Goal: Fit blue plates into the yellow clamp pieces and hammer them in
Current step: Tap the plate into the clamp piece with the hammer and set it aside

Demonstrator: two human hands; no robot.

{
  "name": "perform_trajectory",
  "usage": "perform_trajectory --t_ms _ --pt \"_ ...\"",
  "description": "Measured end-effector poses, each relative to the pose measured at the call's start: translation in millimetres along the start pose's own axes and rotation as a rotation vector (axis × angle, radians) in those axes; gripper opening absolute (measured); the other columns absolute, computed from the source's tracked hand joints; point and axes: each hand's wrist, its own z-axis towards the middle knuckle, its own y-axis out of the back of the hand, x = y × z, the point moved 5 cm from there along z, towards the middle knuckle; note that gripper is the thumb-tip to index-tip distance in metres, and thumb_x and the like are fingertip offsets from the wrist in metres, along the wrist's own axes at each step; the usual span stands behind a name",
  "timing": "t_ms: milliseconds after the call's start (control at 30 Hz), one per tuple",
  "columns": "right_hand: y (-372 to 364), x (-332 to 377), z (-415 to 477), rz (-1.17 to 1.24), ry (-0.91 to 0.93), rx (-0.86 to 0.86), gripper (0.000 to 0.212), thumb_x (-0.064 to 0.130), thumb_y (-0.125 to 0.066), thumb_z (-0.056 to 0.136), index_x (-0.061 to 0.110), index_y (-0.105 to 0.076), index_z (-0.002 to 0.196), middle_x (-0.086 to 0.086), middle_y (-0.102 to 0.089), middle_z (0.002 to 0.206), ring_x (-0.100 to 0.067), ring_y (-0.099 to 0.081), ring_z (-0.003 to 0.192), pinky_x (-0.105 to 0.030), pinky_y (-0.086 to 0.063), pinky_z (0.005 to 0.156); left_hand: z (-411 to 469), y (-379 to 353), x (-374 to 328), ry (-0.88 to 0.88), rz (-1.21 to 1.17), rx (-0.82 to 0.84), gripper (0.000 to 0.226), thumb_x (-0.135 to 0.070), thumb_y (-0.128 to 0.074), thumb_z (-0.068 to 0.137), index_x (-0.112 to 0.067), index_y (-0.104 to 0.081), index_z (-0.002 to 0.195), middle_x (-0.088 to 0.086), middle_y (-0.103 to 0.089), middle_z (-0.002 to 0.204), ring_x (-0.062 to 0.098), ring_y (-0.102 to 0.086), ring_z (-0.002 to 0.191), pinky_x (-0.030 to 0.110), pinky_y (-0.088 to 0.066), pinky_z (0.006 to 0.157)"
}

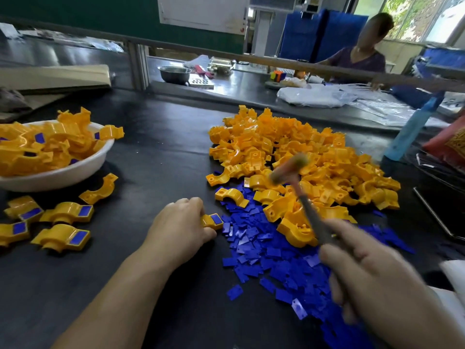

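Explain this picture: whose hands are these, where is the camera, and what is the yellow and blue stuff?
No machine here: a person works with bare hands, filmed by a camera on their head looking down. The left hand holds a yellow clamp piece with a blue plate in it on the black table. The right hand holds a hammer, raised and blurred. Beyond lie a pile of yellow pieces and a heap of blue plates. At left, a white bowl of pieces, with finished pieces beside it.

Factory assembly bench, bulk heap of yellow clamp pieces (297,157), another worker (362,54) opposite
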Motion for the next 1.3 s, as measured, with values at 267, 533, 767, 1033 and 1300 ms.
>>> perform_trajectory --t_ms 267,533,767,1033,1300 --pt "-51 21 0 -0.334 0.249 0.015 0.043 0.037 -0.047 0.096 0.05 -0.032 0.134 0.029 -0.051 0.102 0.004 -0.053 0.095 -0.013 -0.046 0.079 1 0 3 0.003 -0.074 -0.001 0.038 -0.049 -0.077 0.076 -0.029 -0.058 0.103 -0.005 -0.058 0.101 0.018 -0.055 0.096 0.03 -0.042 0.069" --pt "-50 22 15 -0.426 0.252 0.073 0.031 0.04 -0.045 0.096 0.043 -0.038 0.127 0.021 -0.054 0.1 0.002 -0.051 0.094 -0.016 -0.046 0.077 1 0 2 0.011 -0.086 0.0 0.04 -0.046 -0.077 0.076 -0.026 -0.061 0.106 -0.002 -0.06 0.103 0.019 -0.057 0.097 0.029 -0.042 0.071" --pt "-73 25 25 -0.519 0.301 0.143 0.029 0.036 -0.042 0.099 0.038 -0.037 0.127 0.013 -0.057 0.1 -0.005 -0.056 0.086 -0.024 -0.05 0.073 0 2 2 0.034 -0.097 0.025 0.037 -0.046 -0.077 0.075 -0.027 -0.06 0.101 -0.003 -0.06 0.099 0.019 -0.057 0.094 0.031 -0.047 0.072" --pt "-24 11 32 -0.263 0.217 -0.109 0.029 0.032 -0.051 0.092 0.061 -0.046 0.094 0.006 -0.06 0.071 -0.006 -0.058 0.062 -0.021 -0.044 0.042 -1 1 4 0.069 -0.06 0.042 0.043 -0.05 -0.073 0.078 -0.027 -0.058 0.111 -0.004 -0.058 0.107 0.018 -0.056 0.1 0.03 -0.044 0.073" --pt "34 -48 45 -0.624 -0.029 -0.487 0.039 0.029 -0.052 0.091 0.028 -0.047 0.13 0.001 -0.056 0.1 -0.019 -0.047 0.074 -0.034 -0.04 0.059 3 15 19 0.341 -1.472 -0.064 0.026 -0.038 -0.068 0.089 -0.013 -0.061 0.094 0.008 -0.073 0.085 0.016 -0.069 0.07 0.029 -0.058 0.06"
